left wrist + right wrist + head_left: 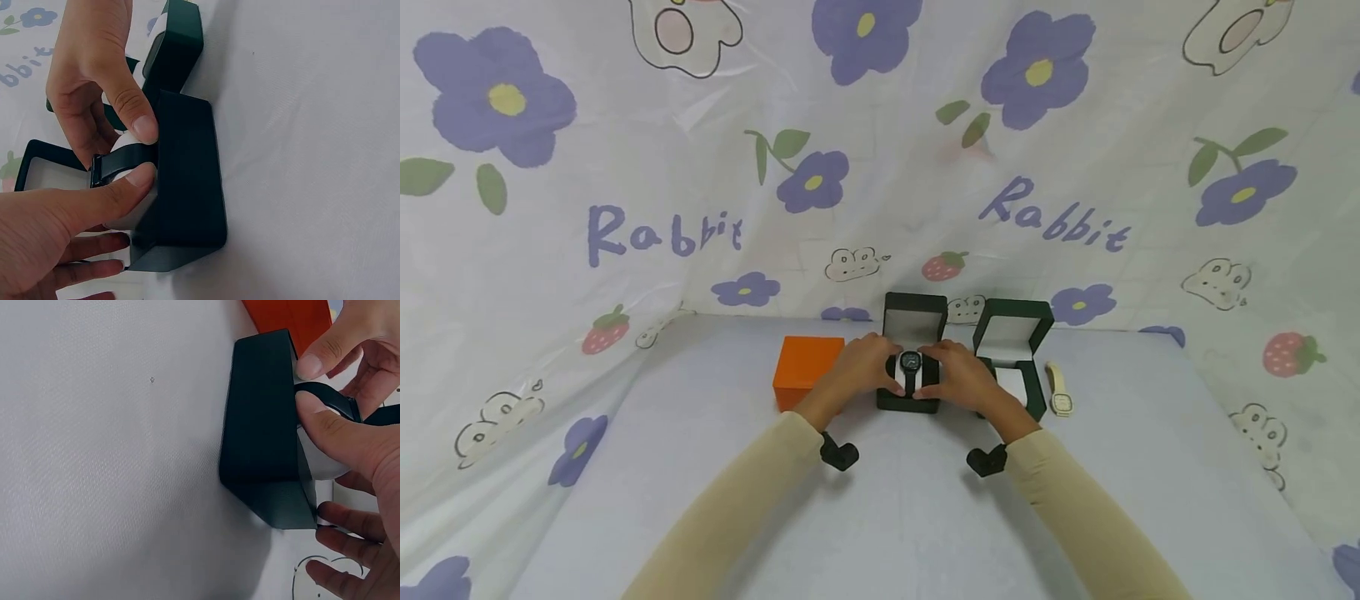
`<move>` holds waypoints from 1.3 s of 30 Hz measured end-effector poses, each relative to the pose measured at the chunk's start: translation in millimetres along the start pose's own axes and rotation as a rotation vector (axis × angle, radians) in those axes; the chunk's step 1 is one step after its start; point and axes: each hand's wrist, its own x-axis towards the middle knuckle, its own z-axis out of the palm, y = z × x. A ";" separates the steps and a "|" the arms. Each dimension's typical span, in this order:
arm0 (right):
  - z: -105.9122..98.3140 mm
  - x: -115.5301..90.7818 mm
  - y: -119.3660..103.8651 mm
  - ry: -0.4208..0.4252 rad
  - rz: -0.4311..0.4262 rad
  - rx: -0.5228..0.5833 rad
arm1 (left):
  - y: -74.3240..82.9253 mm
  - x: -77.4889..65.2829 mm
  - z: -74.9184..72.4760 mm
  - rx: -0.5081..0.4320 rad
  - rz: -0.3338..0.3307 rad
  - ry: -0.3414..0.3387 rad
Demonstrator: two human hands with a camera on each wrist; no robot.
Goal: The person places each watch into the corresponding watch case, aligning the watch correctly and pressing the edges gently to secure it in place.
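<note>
Black wristwatch (910, 361) apparently being seated, our left grip (867, 367) and right grip (962, 377) pinch its white cushion (325, 467); next we'd press evenly.

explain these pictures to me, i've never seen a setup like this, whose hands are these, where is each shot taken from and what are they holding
There is no machine here: the left hand and right hand belong to a person. The widest picture comes from a camera on their head, looking forward and down. The other two come from the left wrist camera and right wrist camera, each close to the work.

Both hands grip a white cushion with a black watch strapped around it, at the open left green box. Also on the white surface are an orange box, an open right green box and a pale watch.
</note>
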 end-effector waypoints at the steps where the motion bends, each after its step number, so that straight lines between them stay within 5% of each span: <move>1: 0.4 0.6 0.3 -0.004 0.000 -0.010 | -0.2 0.4 0.8 -0.009 -0.003 -0.004; 10: 2.5 3.5 3.3 -0.056 -0.041 -0.080 | -3.8 2.6 7.7 0.018 -0.006 -0.001; 30: 1.8 -1.4 4.3 -0.033 -0.091 -0.146 | 1.0 3.5 5.8 -0.058 0.019 -0.014; 39: -3.9 -3.3 0.7 -0.113 -0.014 -0.059 | 6.8 -9.8 5.1 -0.128 -0.014 -0.013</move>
